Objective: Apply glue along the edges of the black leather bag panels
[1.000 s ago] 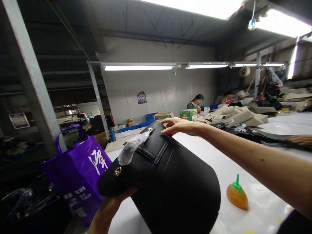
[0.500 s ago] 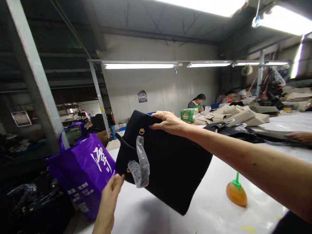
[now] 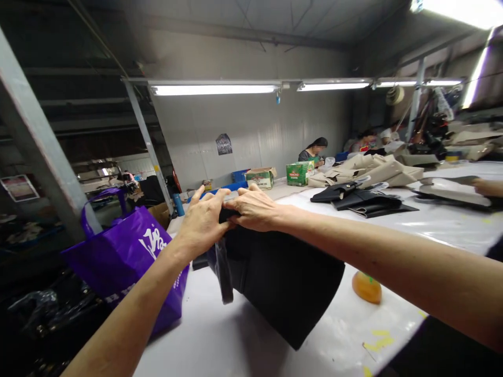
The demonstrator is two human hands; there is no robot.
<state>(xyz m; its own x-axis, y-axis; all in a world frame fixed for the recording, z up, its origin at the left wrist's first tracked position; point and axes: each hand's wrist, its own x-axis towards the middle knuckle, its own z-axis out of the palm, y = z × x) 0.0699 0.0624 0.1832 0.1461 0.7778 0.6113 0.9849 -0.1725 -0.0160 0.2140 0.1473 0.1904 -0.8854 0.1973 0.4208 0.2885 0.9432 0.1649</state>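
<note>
A black bag panel hangs tilted over the white table, its lower corner close to the tabletop. My right hand grips its upper edge, fingers over the top. Right beside it, my left hand is closed on the same edge, thumb on the near side. A handle strap wrapped in clear plastic dangles below my left hand. The gold fittings are out of sight now, and my fingers cover the part of the edge they hold. An orange squeeze bottle stands on the table below my right forearm.
A purple tote bag stands at the left. Several black pieces lie across the table, with beige pieces behind. Cardboard boxes sit at the back. A co-worker's hand is at the right edge; another person sits beyond.
My left hand has risen from the lower left corner to the upper edge beside my right hand. The panel has turned, hiding the gold fittings. The view has shifted slightly.
</note>
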